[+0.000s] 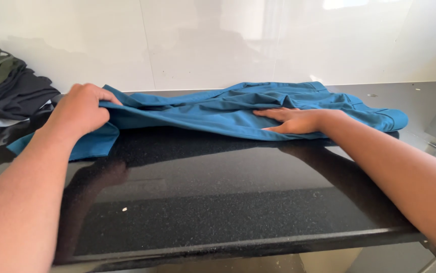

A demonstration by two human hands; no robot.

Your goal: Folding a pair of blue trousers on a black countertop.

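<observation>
The cloth under my hands is a plain teal blue all over, with no print, only darker blue in its folds. My desk is glossy black, flecked with fine pale speckles, and shows dim dark reflections of my arms. The wall on the far side is glossy off-white. At far left lies a pile of clothes: olive green on top, black below, with a strip of white at the bottom.
</observation>
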